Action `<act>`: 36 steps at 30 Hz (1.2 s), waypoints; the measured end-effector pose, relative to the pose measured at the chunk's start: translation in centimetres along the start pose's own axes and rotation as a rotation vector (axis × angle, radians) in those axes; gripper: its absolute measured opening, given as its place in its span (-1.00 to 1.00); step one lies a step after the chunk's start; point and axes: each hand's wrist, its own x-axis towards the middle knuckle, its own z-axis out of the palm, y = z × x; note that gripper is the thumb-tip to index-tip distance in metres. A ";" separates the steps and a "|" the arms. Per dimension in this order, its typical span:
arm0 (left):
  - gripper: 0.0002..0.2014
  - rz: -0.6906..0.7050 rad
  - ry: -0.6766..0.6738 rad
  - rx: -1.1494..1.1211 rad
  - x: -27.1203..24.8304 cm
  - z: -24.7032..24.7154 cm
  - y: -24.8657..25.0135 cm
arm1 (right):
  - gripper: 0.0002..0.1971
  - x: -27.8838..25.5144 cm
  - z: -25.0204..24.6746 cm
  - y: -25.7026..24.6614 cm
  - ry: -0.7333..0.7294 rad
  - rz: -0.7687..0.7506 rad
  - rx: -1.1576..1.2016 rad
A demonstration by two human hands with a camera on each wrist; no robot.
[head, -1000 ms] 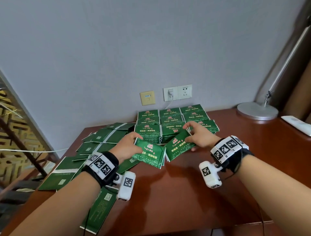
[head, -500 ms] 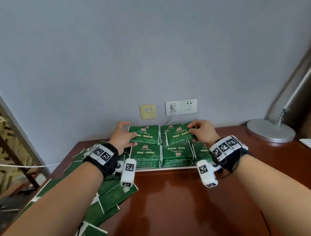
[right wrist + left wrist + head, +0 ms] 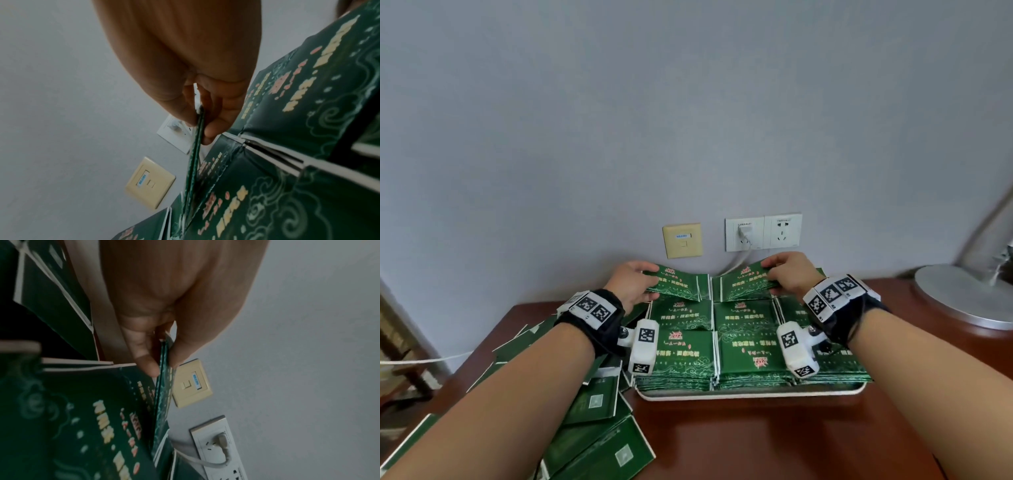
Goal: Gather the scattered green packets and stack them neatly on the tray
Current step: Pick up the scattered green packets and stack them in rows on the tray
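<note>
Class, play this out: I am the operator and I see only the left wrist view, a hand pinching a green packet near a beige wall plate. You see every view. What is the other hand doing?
Observer: The right hand pinches its own green packet at the far right edge, over the tray's back row.
Operator: Is there a tray under the stacks?
Observer: Yes, the head view shows a pale tray edge below the front stacks.
Operator: Are loose packets left?
Observer: Yes, scattered packets lie on the table to the tray's left, under the left forearm.
</note>
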 end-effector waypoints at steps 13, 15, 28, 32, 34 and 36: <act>-0.68 0.076 -0.138 0.500 2.6 0.2 -0.5 | -0.72 1.6 1.5 0.2 -0.011 -0.099 -0.373; -0.65 0.105 -0.163 0.558 2.5 0.2 -0.4 | -0.72 1.6 1.7 0.3 -0.012 -0.112 -0.420; -0.50 0.127 -0.210 0.744 1.9 0.4 -0.6 | -0.69 1.3 1.5 0.2 -0.011 -0.125 -0.589; -0.48 0.127 -0.211 0.746 1.4 0.2 -0.4 | -0.68 0.8 1.5 0.0 -0.032 -0.117 -0.607; -0.48 0.128 -0.219 0.750 1.0 0.0 -0.1 | -0.65 0.4 1.5 -0.2 -0.032 -0.116 -0.610; -0.49 0.133 -0.222 0.744 0.4 -0.4 0.2 | -0.65 -0.2 1.3 -0.6 -0.027 -0.121 -0.597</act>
